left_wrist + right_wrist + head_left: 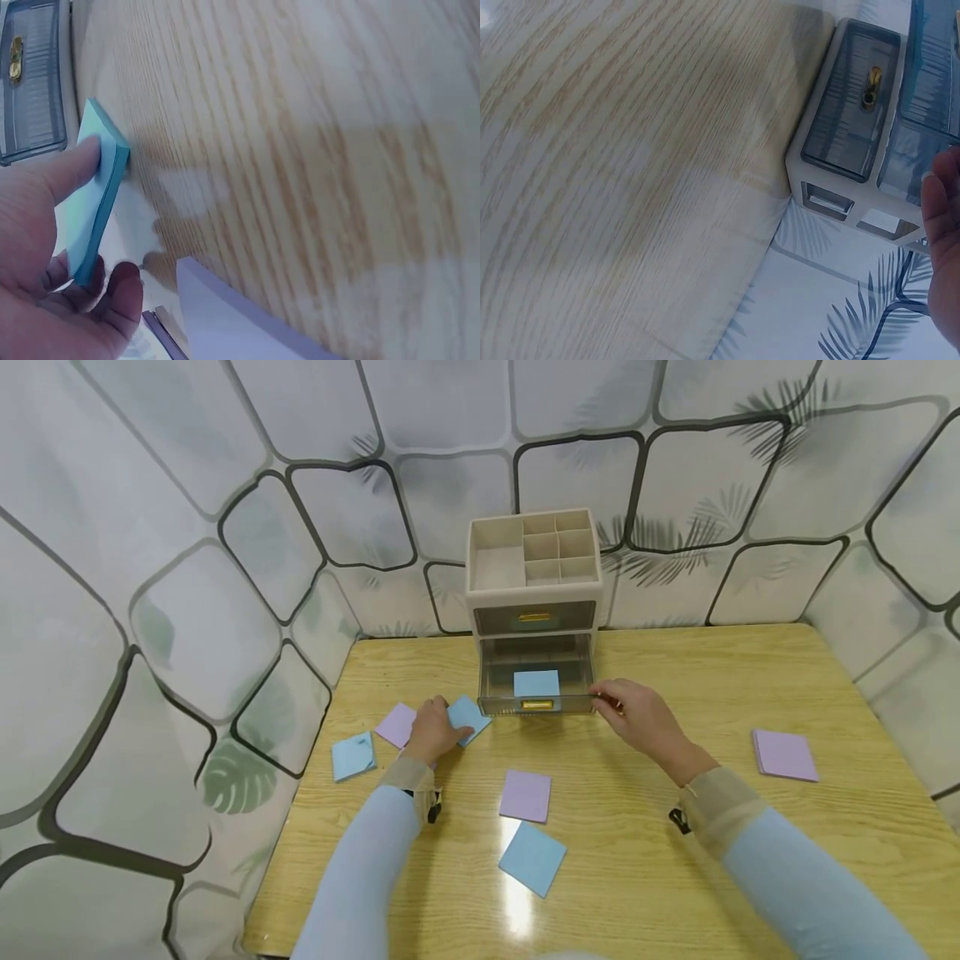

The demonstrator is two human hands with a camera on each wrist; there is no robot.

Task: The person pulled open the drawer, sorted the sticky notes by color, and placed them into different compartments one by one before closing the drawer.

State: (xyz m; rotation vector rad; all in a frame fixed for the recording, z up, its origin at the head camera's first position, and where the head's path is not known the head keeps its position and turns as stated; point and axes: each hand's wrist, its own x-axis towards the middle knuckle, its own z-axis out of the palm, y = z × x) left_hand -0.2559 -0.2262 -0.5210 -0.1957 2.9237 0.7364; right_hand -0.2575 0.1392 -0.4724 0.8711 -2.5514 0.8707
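Note:
The left hand pinches a blue pad of notes just left of the drawer unit; in the left wrist view the thumb lies on top of the blue pad and the fingers curl under it. The right hand holds the right front corner of the pulled-out clear drawer between thumb and fingers. Inside that drawer lies a blue pad. At its edge, the right wrist view shows only part of the right hand against the drawer.
The white drawer unit, with a compartmented top, stands by the wall. A purple pad and a blue pad lie at the left. A purple pad and a blue pad lie in front; another purple pad is far right.

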